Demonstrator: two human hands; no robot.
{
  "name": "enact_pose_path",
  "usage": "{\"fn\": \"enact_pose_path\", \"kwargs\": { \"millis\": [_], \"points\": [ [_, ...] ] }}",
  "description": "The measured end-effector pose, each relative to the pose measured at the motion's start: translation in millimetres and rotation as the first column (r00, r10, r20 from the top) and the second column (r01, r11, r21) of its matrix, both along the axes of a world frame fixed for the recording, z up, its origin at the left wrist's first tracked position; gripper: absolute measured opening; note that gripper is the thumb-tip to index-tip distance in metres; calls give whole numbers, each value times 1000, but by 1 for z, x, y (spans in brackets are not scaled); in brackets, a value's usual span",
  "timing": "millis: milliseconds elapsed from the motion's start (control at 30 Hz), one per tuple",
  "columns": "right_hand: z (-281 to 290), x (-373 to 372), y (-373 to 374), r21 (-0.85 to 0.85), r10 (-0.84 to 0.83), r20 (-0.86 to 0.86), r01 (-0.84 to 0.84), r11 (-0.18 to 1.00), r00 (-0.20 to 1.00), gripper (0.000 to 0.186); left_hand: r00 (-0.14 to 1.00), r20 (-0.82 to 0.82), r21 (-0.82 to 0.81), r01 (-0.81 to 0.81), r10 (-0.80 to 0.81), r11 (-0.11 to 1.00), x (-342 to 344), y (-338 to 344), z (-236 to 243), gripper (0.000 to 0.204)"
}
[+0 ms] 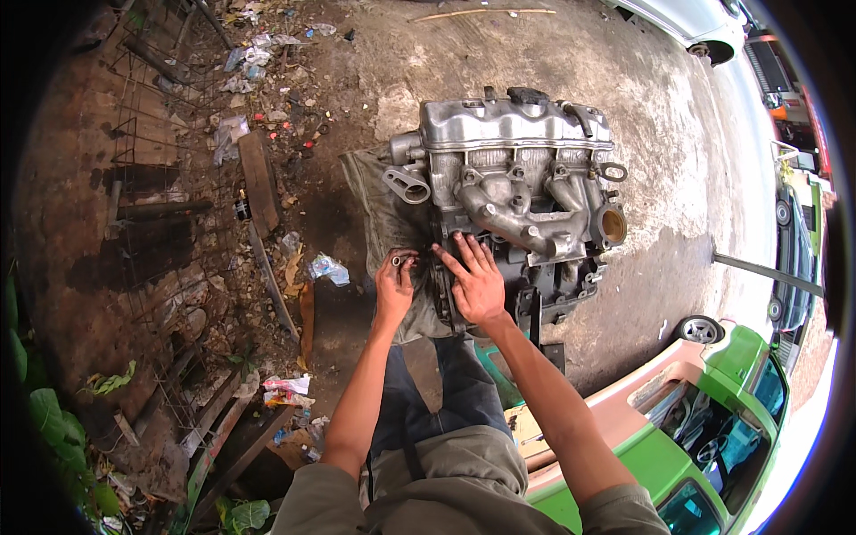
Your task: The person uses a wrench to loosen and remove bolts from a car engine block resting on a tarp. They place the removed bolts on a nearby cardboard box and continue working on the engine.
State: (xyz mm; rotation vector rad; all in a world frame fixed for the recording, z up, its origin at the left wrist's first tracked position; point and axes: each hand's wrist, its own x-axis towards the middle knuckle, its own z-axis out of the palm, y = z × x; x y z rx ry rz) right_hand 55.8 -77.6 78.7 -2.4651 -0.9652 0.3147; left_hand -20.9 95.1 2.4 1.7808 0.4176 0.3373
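Got the left hand [392,290] curled up around a small metal piece [397,260], round hollow end showing by the fingertips. Can't tell the exact kind of part, tbh. Right hand [480,290] released and opened out, fingers spread, resting against the dark lower side of the engine [513,214].

As for the engine: right beside the left hand, mostly ahead of both hands and stretching off to the right. Silver cover [513,129] at the far end, chunky manifold [562,192] between there and the right hand. Grubby cloth [367,192] partly under the near-left edge, next to the left hand.

Crumpled plastic [329,269] a bit left of the left hand, then loads of litter. Old plank [259,183] further ahead that way. Green car [655,468] well behind and right of the right hand; silver car [685,20] way off ahead-right.
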Motion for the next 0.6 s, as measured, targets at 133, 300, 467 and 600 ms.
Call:
{"fn": "enact_pose_path", "kwargs": {
  "millis": [133, 300, 467, 600],
  "points": [
    [0, 0, 0, -2, -4, 13, 4, 1000, 1000, 76, 1000, 6, 102, 9, -9, 995, -1, -2, 17, 14],
    [1, -1, 0, -19, -8, 33, 9, 1000, 999, 79, 998, -43, 198, 43, -36, 979, -3, -9, 30, 15],
    [1, 0, 0, -27, -7, 32, 8, 1000, 999, 77, 985, -81, 215, 166, -152, 962, -7, -11, 33, 20],
    [0, 0, 0, -21, -5, 40, 6, 1000, 999, 77, 973, -114, 189, 220, -201, 957, -7, -10, 30, 24]
  ]
}}
